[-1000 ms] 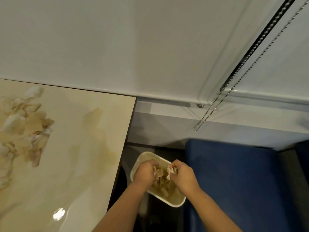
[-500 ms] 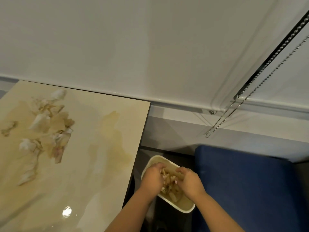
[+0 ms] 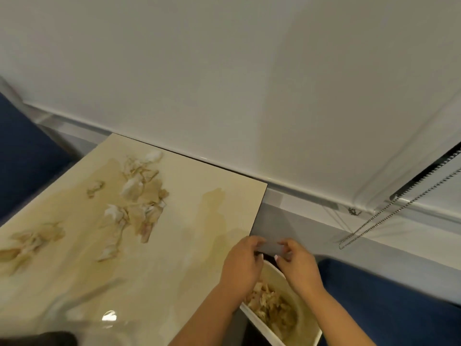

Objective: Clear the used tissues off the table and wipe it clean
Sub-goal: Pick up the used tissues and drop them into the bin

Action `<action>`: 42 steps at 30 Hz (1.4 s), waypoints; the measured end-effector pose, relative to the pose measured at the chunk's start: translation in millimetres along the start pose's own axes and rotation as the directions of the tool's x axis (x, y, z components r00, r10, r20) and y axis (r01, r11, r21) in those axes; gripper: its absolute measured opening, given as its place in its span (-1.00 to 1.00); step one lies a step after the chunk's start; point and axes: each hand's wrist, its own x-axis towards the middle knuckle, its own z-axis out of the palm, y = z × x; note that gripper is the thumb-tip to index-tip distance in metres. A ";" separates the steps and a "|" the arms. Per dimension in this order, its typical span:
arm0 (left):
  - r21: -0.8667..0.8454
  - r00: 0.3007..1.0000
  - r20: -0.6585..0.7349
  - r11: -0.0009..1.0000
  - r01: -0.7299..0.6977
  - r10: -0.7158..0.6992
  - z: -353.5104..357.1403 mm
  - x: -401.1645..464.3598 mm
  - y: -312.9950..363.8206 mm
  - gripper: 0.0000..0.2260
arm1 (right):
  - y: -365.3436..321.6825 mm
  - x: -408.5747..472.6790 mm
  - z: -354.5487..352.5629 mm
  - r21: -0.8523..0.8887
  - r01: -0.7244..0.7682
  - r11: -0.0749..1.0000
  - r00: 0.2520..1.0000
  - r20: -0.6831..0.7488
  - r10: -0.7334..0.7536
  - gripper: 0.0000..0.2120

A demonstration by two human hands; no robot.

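Both hands empty, fingers loosely curled, left hand (image 3: 241, 264) & right hand (image 3: 298, 267) hovered over the cream plastic bin (image 3: 303, 328) of crumpled tissues, ready for the crumpled stained tissues (image 3: 139, 196) left on the glossy beige table (image 3: 199, 221).

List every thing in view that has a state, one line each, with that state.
Table: glossy, stained, partly cleared.
Used tissues: crumpled, scattered on the table.
Bin: beside the table, holding crumpled tissues.
Left hand: above the bin, fingers curled, empty as far as the blur shows.
Right hand: above the bin, fingers curled, apparently empty.
Blind: lowered.
Bead chain: hanging slack.
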 end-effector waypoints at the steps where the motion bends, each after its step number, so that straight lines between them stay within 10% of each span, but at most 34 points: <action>1: -0.002 0.999 -0.035 1.000 0.004 -0.004 -9.8 0.2 -1.3 -0.70 | -10.0 1.9 0.1 -0.001 0.024 1.000 1.000 -0.002 -0.024 -0.67; 11: 0.110 0.921 -0.373 0.980 0.167 -0.115 -108.3 0.1 -54.7 -0.70 | -89.5 23.9 21.8 0.018 0.155 0.988 0.986 0.066 -0.156 -0.70; 22: 0.286 0.824 -0.410 0.803 0.524 -0.391 -159.4 24.3 -113.9 -0.57 | -122.2 33.4 49.7 -0.001 0.246 0.969 0.962 0.126 -0.244 -0.71; 42: 0.035 0.799 -0.546 0.946 0.322 -0.252 -166.2 14.3 -128.4 -0.77 | -151.7 46.3 72.0 0.017 0.328 0.945 0.926 0.194 -0.325 -0.79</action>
